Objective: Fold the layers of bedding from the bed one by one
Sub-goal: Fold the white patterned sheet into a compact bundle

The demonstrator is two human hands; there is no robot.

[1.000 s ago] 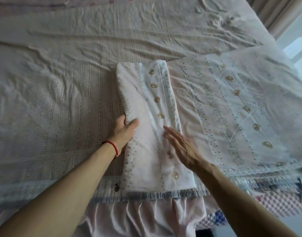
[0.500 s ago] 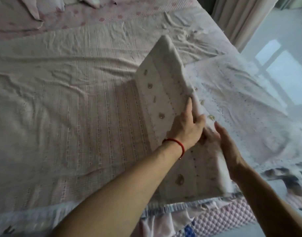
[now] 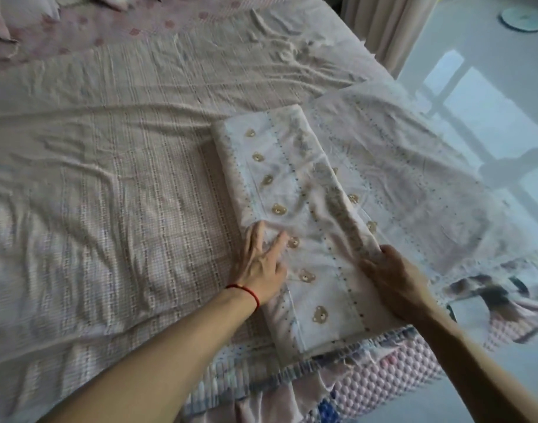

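Bedding covers the bed (image 3: 109, 184), and a folded sheet (image 3: 295, 209) printed with small bears lies as a long strip near the bed's near right corner. The left hand (image 3: 260, 264) rests flat on the strip's left edge, fingers straight and spread, pressing the cloth down without gripping it; a red string (image 3: 246, 291) circles its wrist. The right hand (image 3: 392, 276) lies on the opposite, right edge of the strip, level with the left hand; its fingertips (image 3: 371, 257) seem tucked at the raised fold there, but whether they pinch the cloth or merely press it cannot be told. Between the two hands runs the white band with the row of bears. Beyond the right hand, the unfolded part of the same sheet (image 3: 414, 166) spreads flat toward the bed's right side and hangs over the edge. Left of the left hand, a wrinkled checked blanket (image 3: 93, 148) lies spread across the bed. Far beyond both hands, pink spotted bedding (image 3: 109, 25) lies at the head of the bed. Past the right hand, a curtain (image 3: 383, 25) hangs beside a glossy floor (image 3: 490, 87).
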